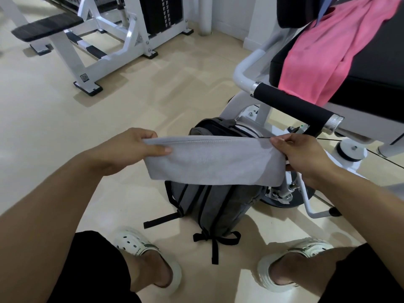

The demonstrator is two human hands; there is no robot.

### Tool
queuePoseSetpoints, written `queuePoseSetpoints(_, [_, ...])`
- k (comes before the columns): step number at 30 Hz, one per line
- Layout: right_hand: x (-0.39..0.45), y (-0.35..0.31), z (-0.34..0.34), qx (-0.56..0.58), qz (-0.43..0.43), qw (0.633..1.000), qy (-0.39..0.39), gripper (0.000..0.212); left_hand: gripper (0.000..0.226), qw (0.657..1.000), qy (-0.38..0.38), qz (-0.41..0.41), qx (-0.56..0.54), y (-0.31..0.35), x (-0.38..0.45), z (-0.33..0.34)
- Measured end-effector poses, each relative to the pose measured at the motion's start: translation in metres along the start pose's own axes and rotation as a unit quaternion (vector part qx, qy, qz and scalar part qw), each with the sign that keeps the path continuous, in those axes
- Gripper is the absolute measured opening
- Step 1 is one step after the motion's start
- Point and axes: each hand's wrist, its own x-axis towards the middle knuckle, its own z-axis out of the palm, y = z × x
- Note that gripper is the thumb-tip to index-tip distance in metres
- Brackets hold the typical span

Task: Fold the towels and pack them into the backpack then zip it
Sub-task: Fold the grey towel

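The grey towel (213,160) is stretched flat between both hands, already folded into a band. Left hand (129,147) pinches its left end, thumb on top, fingers (162,149) curled under; right hand (303,154) grips the other end the same way. I'd keep the top edge taut and bring the ends together evenly for the next fold. Just below the fingers stands the grey backpack (215,204) on the floor. Farther off, a pink towel (323,55) is draped over the gym bench seat (371,84).
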Motion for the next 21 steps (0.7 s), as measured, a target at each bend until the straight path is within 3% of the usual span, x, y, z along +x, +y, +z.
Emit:
queuePoseSetpoints(4, [-0.005,-0.007,0.001,-0.006,-0.014,1.0,-0.018,0.022,0.021,0.979,0.126,0.018,-0.159,0.0,0.006,0.005])
queuePoseSetpoints(10, [-0.026,-0.022,0.009,0.004,0.014,0.993,-0.116,0.02,0.024,0.959,0.261,0.056,-0.095,-0.002,0.005,0.015])
queuePoseSetpoints(17, [-0.058,-0.021,0.049,0.054,0.045,0.992,-0.103,0.029,0.048,0.97,0.211,0.1,0.063,0.016,-0.005,0.055])
queuePoseSetpoints(21, [-0.069,-0.024,0.061,0.107,0.031,0.989,-0.095,0.03,0.039,0.977,0.165,0.114,0.067,0.019,-0.009,0.078])
